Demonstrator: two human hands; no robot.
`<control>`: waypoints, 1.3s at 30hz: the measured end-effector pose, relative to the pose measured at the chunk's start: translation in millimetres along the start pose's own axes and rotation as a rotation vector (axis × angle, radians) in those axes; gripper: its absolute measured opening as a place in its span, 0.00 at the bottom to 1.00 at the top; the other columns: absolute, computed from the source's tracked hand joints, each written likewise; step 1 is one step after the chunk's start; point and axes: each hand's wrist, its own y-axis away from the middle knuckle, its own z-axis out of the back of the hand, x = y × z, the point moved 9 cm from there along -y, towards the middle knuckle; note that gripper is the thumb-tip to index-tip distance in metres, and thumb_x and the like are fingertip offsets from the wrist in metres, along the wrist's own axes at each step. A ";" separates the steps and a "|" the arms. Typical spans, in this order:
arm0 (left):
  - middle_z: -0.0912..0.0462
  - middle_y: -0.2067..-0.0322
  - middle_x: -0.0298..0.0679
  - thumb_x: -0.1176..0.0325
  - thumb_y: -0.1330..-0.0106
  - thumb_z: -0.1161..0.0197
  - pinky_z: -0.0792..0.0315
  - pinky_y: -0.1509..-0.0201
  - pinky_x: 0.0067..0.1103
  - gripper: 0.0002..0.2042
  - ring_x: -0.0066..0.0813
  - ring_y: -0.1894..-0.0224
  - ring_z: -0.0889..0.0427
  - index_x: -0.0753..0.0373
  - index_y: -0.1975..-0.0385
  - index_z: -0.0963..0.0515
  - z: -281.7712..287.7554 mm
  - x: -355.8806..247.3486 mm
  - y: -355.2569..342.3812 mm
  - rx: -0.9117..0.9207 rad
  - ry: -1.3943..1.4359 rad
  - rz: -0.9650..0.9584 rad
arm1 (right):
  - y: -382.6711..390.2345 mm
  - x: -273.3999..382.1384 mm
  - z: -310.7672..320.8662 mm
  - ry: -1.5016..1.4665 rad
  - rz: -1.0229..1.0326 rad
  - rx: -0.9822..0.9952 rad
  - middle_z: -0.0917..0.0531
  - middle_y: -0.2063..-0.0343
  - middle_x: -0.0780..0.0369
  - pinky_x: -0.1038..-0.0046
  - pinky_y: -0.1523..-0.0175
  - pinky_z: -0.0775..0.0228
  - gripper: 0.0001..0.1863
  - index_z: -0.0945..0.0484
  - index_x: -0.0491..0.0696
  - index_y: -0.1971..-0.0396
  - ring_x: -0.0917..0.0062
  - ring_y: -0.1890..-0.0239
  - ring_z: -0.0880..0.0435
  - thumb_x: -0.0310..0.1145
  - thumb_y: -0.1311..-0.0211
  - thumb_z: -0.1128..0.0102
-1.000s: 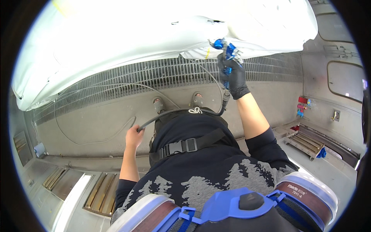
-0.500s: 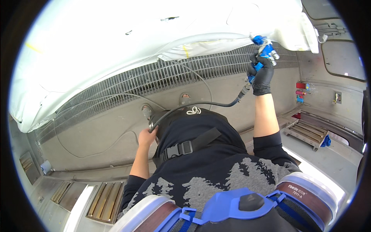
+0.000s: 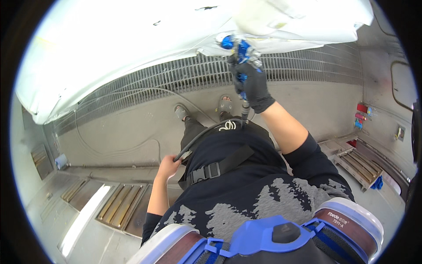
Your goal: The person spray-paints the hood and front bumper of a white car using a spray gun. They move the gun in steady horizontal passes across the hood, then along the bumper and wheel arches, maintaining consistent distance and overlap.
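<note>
A blue and silver spray gun (image 3: 243,52) is gripped by its handle in my right hand (image 3: 255,84), which wears a black glove. On top of the gun a whitish cup (image 3: 254,18) shows, slightly blurred. The gun's nose points left, close to the lower edge of a large white sheet-draped object (image 3: 127,37). From the gun's handle a dark air hose (image 3: 196,137) runs down and across the front of my body. My bare left hand (image 3: 169,165), low at my left side, is closed around that hose.
A metal floor grating (image 3: 171,74) runs along the foot of the draped object. Loose hose lies in curves on the grey floor (image 3: 118,121). Red and blue fittings (image 3: 361,115) are on the right wall. Slatted panels (image 3: 119,203) lie behind me on both sides. Part of a respirator (image 3: 263,240) fills the bottom.
My right hand has swept the spray gun to the left along the draped object. The hose's bend has moved left with it. My left hand keeps its hold on the hose.
</note>
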 end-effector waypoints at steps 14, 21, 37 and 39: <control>0.19 0.76 0.55 0.61 0.35 0.35 0.26 0.65 0.39 0.13 0.55 0.71 0.18 0.67 0.69 0.17 23.0 -4.0 55.1 -0.207 0.041 -0.056 | -5.2 -4.6 9.1 0.358 0.205 -0.017 0.16 0.73 0.61 0.74 0.74 0.25 0.13 0.16 0.48 0.63 0.77 0.82 0.19 0.16 0.46 0.35; 0.22 0.80 0.53 0.61 0.34 0.34 0.28 0.67 0.36 0.15 0.44 0.76 0.20 0.70 0.70 0.18 33.4 -4.1 9.0 -0.153 0.094 -0.227 | 26.1 -45.7 114.2 -0.087 -0.375 -0.372 0.25 0.75 0.67 0.75 0.82 0.43 0.12 0.22 0.47 0.56 0.82 0.88 0.37 0.34 0.35 0.46; 0.17 0.76 0.50 0.57 0.35 0.34 0.25 0.63 0.37 0.15 0.46 0.71 0.16 0.64 0.64 0.14 62.0 70.8 -13.8 0.098 -0.139 -0.099 | 69.0 24.8 5.0 -0.936 -0.583 -0.106 0.25 0.73 0.65 0.78 0.82 0.45 0.18 0.25 0.46 0.52 0.82 0.87 0.36 0.37 0.40 0.45; 0.15 0.73 0.52 0.56 0.35 0.34 0.24 0.61 0.39 0.15 0.50 0.67 0.15 0.63 0.62 0.13 56.4 65.8 -24.0 0.144 -0.236 -0.102 | 60.1 12.8 22.2 -0.823 -0.521 -0.146 0.26 0.73 0.64 0.79 0.82 0.45 0.19 0.25 0.45 0.51 0.82 0.87 0.35 0.36 0.41 0.43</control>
